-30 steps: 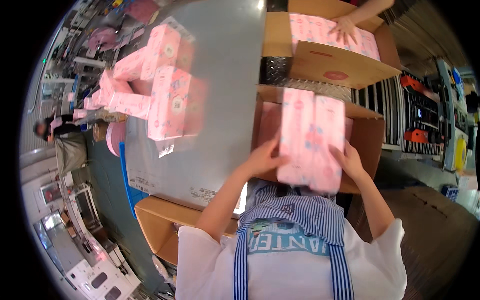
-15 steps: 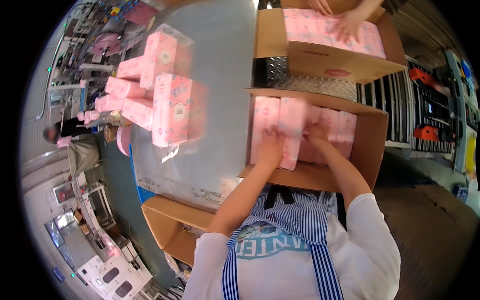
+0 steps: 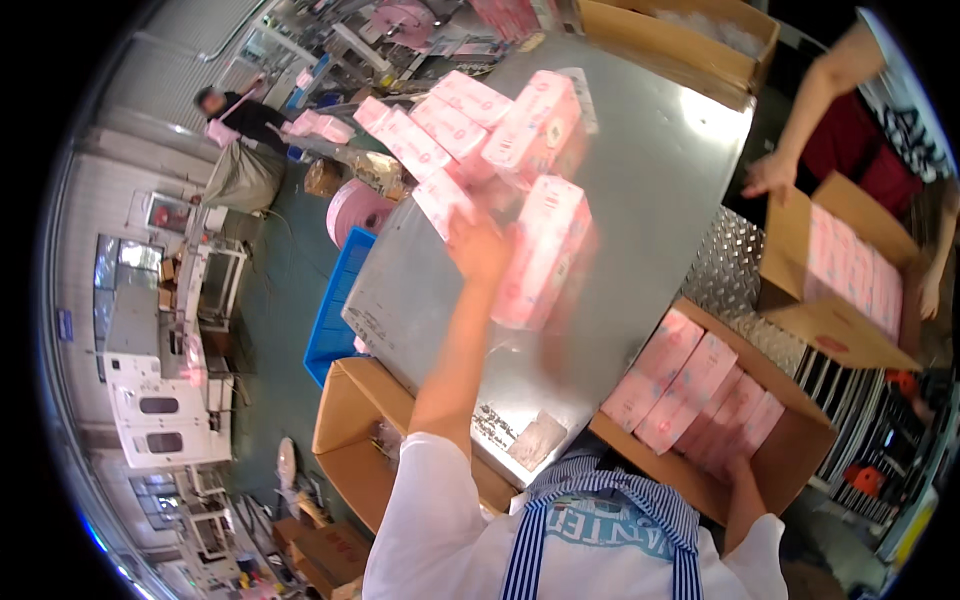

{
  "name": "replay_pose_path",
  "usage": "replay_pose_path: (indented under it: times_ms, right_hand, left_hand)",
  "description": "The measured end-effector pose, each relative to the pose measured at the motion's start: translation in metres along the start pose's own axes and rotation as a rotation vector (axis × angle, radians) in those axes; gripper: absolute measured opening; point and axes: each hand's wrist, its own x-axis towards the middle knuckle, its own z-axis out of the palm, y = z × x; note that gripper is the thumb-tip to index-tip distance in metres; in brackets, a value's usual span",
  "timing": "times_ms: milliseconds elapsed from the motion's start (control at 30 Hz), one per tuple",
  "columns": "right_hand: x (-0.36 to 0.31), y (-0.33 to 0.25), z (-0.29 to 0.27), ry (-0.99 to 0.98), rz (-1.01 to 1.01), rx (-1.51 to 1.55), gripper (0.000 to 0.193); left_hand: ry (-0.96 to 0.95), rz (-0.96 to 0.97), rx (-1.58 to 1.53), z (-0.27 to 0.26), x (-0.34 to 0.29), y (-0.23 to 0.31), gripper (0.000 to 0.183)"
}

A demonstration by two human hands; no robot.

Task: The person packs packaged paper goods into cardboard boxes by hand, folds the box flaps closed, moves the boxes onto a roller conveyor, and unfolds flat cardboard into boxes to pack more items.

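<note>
Your left hand [image 3: 478, 243] touches a pink pack [image 3: 438, 202]; blur means I cannot tell whether it grips. Your right hand [image 3: 738, 465] is inside the carton [image 3: 800, 455], at the near ends of the row of packs [image 3: 690, 390], its fingers too obscured to judge. Right of those packs, a strip of room runs along the carton's wall. Just right of your left hand sits another pack [image 3: 545, 255]; beyond it, the metal table [image 3: 640, 180] stretches to its right edge.
</note>
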Motion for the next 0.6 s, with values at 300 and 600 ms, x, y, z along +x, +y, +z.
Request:
replay_pose_path:
  times_ms: [300, 600]
  right_hand:
    - [-0.070, -0.118, -0.057, 0.648, -0.273, -0.123, 0.025]
    - [-0.160, -0.383, -0.129, 0.362, -1.143, 0.730, 0.060]
  left_hand:
    - [-0.445, -0.007, 0.003, 0.007, -0.032, -0.012, 0.094]
    - [-0.287, 0.064, -0.726, 0.048, -0.016, -0.030, 0.049]
